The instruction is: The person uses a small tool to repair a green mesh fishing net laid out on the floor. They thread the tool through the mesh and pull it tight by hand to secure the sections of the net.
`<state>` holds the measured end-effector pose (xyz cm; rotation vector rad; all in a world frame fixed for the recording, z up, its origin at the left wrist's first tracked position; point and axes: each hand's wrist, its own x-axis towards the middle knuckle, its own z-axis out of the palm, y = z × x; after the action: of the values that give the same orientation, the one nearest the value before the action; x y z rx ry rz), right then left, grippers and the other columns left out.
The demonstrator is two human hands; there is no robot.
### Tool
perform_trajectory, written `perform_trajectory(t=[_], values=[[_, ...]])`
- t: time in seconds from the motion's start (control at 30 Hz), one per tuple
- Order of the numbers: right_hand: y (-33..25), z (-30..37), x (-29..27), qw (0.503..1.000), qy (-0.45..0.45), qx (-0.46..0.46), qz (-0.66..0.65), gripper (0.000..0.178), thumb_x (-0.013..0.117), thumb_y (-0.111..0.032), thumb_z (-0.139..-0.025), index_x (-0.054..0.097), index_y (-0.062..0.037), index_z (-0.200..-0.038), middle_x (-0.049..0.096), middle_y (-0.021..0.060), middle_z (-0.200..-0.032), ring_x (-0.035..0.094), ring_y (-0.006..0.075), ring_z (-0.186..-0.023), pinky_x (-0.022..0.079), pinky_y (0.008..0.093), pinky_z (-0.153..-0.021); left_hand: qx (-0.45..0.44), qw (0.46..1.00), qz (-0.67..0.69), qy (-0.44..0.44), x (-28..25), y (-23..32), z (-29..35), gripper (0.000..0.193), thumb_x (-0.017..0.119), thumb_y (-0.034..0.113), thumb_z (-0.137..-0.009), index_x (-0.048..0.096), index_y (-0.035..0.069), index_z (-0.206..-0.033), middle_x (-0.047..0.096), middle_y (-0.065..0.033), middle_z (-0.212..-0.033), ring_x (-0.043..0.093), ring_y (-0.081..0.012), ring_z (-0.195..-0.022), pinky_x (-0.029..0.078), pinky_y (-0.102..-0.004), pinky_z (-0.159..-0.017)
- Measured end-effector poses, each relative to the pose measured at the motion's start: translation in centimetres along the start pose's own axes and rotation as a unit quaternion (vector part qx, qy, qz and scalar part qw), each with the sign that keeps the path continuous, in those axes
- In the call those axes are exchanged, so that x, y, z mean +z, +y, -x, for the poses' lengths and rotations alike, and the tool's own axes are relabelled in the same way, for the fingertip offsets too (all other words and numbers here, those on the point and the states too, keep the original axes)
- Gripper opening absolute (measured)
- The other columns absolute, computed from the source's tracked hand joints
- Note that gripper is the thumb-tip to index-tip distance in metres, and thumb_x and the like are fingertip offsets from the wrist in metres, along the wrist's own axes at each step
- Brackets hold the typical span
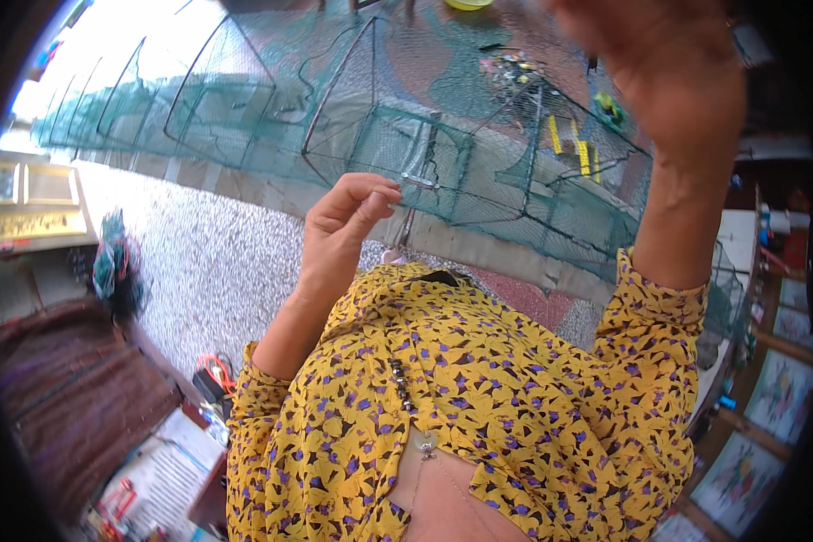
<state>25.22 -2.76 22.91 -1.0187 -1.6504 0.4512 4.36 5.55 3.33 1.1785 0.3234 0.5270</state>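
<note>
My left hand (343,221) is raised in front of my yellow patterned shirt (479,406). Its thumb and fingers are pinched together on a small shiny metal piece (417,180) that sticks out to the right, against the green net trap (406,135). The trap is a long run of green mesh on dark wire frames and stretches across the ground from upper left to right. Up close to the camera at the upper right is my right hand (668,72), blurred, with its fingertips cut off by the frame. Nothing shows in it.
Speckled grey floor (208,253) lies below the trap. A dark bundle of netting (117,271) sits at the left. Yellow pieces (583,154) show behind the mesh. Papers (167,479) and an orange tool (215,369) lie at the lower left, framed pictures (777,388) at the right.
</note>
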Motion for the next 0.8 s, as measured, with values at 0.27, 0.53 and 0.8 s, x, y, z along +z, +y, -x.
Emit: perform_trajectory(t=[0.27,0.53,0.8], values=[[8.1,3.8,1.9,0.887,-0.251,-0.001,0.387,0.006,0.064,-0.011,-0.075,0.063,-0.0108,-0.069,0.051,0.0009,-0.073,0.055,0.0205,-0.079,0.045,0.0341,-0.065,-0.077,0.961,0.248,0.091,-1.9,-0.2,0.4,0.015,0.053,0.016,-0.096,0.058,0.003,-0.1,0.063,-0.0101,-0.106,0.064,-0.0184,-0.095,0.049,-0.0247,-0.074],[11.0,3.9,3.9,0.863,-0.294,-0.034,0.409,0.005,0.065,-0.007,-0.072,0.061,-0.0091,-0.07,0.049,0.0021,-0.075,0.054,0.0212,-0.078,0.046,0.0334,-0.065,-0.066,0.964,0.248,0.072,-2.5,-0.6,-0.2,0.013,0.051,0.017,-0.097,0.057,0.006,-0.099,0.062,-0.0072,-0.104,0.063,-0.0151,-0.089,0.049,-0.0249,-0.077],[10.8,3.4,6.5,0.831,-0.348,-0.044,0.432,0.004,0.062,-0.004,-0.072,0.064,-0.0068,-0.073,0.06,0.0041,-0.075,0.061,0.0229,-0.085,0.052,0.0331,-0.072,-0.051,0.962,0.243,0.111,-1.9,-0.2,0.0,0.012,0.056,0.016,-0.095,0.059,0.005,-0.096,0.064,-0.0041,-0.093,0.064,-0.014,-0.085,0.042,-0.0206,-0.064]])
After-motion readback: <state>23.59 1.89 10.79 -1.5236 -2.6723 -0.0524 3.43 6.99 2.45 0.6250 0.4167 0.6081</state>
